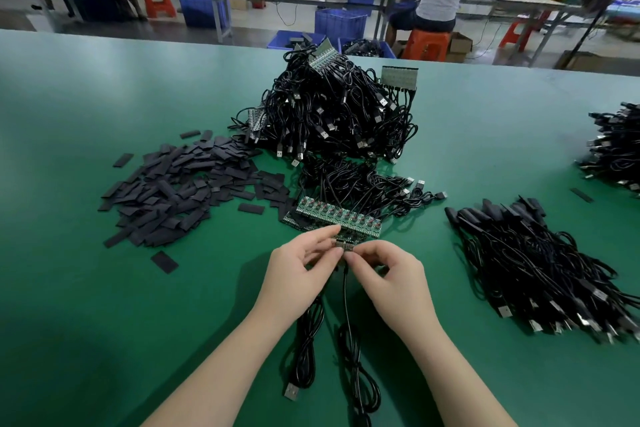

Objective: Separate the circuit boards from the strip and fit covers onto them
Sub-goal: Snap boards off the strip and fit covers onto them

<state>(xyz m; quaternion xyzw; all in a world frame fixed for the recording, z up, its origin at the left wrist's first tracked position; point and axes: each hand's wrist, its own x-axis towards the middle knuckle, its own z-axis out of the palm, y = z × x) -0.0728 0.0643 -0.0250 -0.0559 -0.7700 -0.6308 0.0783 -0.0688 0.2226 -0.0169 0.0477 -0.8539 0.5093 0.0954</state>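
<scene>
Over the green table mat (104, 288), the left hand (298, 270) and the right hand (388, 270) both pinched a short green strip of small circuit boards (344, 245), just in front of a longer green board strip (337, 217), while flat black rectangular covers (180, 191) lay heaped at left.

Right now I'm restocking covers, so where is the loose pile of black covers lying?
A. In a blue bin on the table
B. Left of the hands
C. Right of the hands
B: the black covers lie scattered on the green table, left of both hands.
</scene>
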